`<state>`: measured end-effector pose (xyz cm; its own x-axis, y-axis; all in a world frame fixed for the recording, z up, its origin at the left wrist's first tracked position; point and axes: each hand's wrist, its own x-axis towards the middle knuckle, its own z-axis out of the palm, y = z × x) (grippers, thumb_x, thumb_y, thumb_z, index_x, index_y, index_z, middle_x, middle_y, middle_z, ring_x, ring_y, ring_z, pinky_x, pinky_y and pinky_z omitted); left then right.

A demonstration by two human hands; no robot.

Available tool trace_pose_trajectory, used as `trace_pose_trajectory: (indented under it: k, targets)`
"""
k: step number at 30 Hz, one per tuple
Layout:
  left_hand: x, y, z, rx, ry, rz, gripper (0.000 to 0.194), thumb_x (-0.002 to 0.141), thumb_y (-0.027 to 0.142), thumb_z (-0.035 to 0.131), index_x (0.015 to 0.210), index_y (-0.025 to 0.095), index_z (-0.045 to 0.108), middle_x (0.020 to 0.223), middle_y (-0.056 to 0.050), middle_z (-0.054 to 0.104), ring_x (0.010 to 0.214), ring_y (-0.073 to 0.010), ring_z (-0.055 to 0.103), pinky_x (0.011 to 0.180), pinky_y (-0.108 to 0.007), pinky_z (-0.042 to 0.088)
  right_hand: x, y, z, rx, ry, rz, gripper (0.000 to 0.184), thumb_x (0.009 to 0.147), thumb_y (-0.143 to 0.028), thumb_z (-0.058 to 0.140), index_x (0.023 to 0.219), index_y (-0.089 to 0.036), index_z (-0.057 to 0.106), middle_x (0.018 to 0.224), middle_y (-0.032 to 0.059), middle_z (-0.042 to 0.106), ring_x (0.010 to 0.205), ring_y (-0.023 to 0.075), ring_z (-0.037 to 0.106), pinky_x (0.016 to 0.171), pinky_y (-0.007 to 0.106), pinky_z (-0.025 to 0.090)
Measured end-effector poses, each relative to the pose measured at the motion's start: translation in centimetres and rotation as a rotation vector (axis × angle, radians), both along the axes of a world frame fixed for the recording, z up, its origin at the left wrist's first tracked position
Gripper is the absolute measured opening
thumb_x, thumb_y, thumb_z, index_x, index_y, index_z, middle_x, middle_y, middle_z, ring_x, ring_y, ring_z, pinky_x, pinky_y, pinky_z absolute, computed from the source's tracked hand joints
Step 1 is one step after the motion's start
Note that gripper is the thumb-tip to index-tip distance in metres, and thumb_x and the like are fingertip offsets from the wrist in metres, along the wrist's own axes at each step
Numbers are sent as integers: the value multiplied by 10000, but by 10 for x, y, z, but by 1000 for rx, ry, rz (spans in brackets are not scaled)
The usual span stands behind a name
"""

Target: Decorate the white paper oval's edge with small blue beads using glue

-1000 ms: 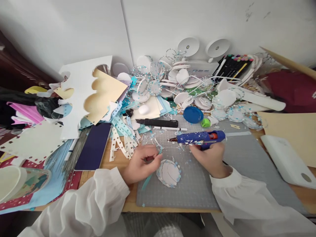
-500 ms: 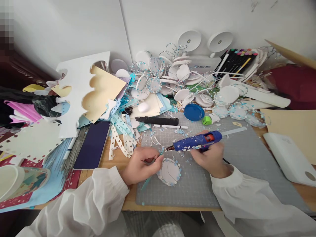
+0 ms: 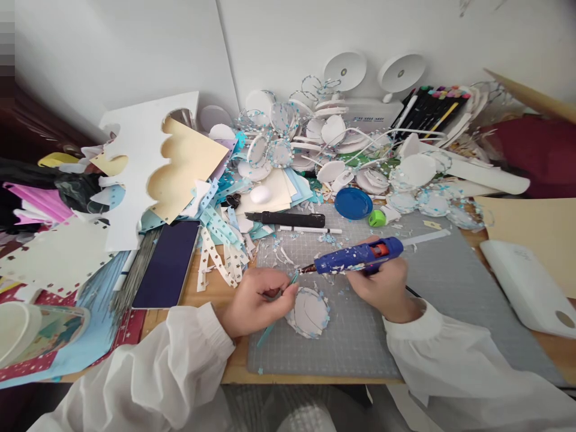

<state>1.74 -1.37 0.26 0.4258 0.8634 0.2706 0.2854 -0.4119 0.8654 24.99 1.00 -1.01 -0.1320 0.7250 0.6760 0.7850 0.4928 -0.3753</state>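
Note:
My left hand (image 3: 261, 303) pinches a slim teal pair of tweezers (image 3: 266, 335), its tip pointing up and away from me. Any small piece in that tip is too tiny to make out. My right hand (image 3: 382, 282) is wrapped round a blue hot glue gun (image 3: 351, 257) spattered with white bits. Its dark nozzle points left and meets the tweezers' tip, or nearly so. A pale glue stick (image 3: 427, 239) sticks out of the gun's rear. Just right of my left fingers, a white disc (image 3: 309, 313) edged with small blue and white pieces lies flat on the grey cutting mat (image 3: 360, 354).
Behind the hands lie a black utility knife (image 3: 288, 219), a white pen (image 3: 310, 230) and a blue lid (image 3: 353, 204). White discs and wire are heaped at the back. A phone (image 3: 166, 264), paper strips (image 3: 220, 246) and a cup (image 3: 40, 333) stand left; a white device (image 3: 526, 288) lies right.
Both hands stay almost in place, and the glue gun's nozzle remains at the tweezers' tip. The view has shifted very slightly.

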Motion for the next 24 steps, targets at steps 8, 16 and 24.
trace_pose_trajectory:
  k: [8, 16, 24]
  targets:
    - [0, -1, 1, -9, 16, 8, 414, 859, 199, 503, 514, 164, 277, 503, 59, 260, 474, -56, 247, 449, -208, 200, 1, 0, -2, 28, -18, 12, 30, 682, -204, 589, 683, -176, 578, 409, -40, 506, 341, 135, 492, 399, 239, 406]
    - [0, -1, -1, -12, 29, 5, 421, 873, 229, 486, 518, 171, 269, 504, 55, 264, 477, -64, 244, 446, -213, 195, 2, 0, -3, 24, -65, -28, 72, 693, -241, 592, 673, -172, 602, 432, -12, 535, 360, 151, 507, 419, 263, 416]
    - [-1, 0, 0, -8, 30, 1, 434, 881, 228, 487, 515, 170, 261, 506, 59, 258, 475, -63, 239, 461, -217, 200, 3, -1, -1, 72, -132, -60, 32, 660, -198, 581, 653, -202, 550, 547, 10, 620, 398, 145, 535, 409, 255, 403]
